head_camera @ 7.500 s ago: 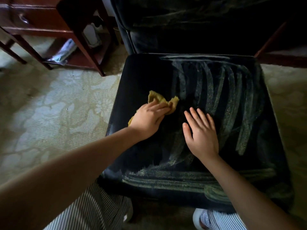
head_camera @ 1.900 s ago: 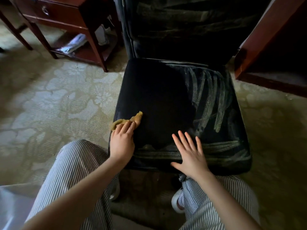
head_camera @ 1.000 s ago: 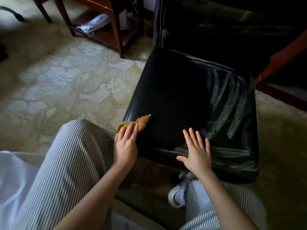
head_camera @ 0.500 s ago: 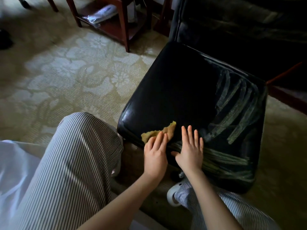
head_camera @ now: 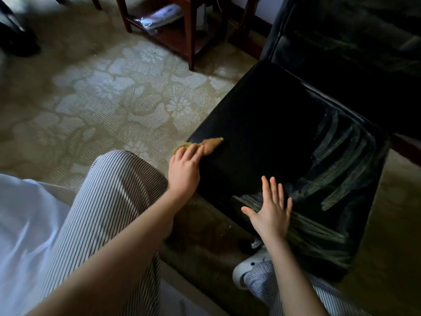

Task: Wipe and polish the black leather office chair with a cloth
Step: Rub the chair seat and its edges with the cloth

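floor: pale carpet (head_camera: 109, 103) with floral pattern | far centre: red-brown wooden table (head_camera: 190, 35), lower shelf (head_camera: 175, 41) holding a pale plastic-wrapped bundle (head_camera: 159, 17) | far left: dark object (head_camera: 16, 37), blurred | near left: white fabric (head_camera: 25, 224) | near centre: white slipper (head_camera: 245, 270) on carpet | right edge: red-brown wooden rail (head_camera: 407, 151)

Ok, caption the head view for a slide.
Left hand presses a crumpled mustard-yellow cloth on the black leather chair seat; right hand rests flat among pale streaks.

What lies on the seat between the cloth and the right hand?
Nothing: the head view shows only bare black seat between the cloth and the right hand.
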Demonstrator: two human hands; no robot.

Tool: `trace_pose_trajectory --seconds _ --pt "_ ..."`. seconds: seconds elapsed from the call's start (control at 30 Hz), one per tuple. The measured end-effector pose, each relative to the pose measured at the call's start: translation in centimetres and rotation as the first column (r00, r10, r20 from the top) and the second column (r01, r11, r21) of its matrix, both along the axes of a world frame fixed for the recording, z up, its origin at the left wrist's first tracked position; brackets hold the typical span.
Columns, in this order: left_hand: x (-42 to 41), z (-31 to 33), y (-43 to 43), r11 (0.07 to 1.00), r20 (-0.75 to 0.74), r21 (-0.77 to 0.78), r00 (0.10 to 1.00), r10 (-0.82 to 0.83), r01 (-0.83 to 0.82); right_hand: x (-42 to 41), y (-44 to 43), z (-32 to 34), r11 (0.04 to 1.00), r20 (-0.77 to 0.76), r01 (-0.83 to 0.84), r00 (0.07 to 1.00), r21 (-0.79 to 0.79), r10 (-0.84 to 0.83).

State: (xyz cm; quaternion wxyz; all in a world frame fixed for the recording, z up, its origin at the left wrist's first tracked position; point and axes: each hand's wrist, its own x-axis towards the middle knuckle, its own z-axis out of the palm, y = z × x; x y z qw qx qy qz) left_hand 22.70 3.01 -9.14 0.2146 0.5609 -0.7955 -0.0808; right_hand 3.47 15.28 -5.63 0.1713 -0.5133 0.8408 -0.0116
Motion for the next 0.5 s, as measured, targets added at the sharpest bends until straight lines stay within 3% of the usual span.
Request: trace_pose_trajectory --seconds 0.1,0.23,0.37,0.4,0.5 --pt "0.7 -0.3 -1.4 0.967 -0.189 0.191 0.96 0.207 -0.17 0.2 -0.1 0.1 1.0 -0.008 0.003 1.0 0.021 -0.002" --pt "1.1 0.2 -3.3 0.906 -0.312 0.385 0.899 0.306 -0.175 0.4 -0.1 0.2 1.0 -0.02 -0.004 1.0 0.016 0.004" --pt "2.4 -0.3 -5.3 0.69 -0.371 0.698 0.73 0.574 -0.189 0.4 -0.1 0.3 1.0 -0.05 -0.009 0.999 0.029 0.01" --pt "2.5 -0.7 -4.6 0.671 -0.365 0.708 0.7 0.614 -0.22 0.4 0.0 0.2 0.999 -0.065 -0.013 0.998 0.033 0.015" --pt "1.7 -1.9 0.0 0.76 -0.474 0.583 0.639 0.606 -0.288 0.4 -0.2 0.2 1.0 -0.1 -0.018 0.995 -0.003 0.017"
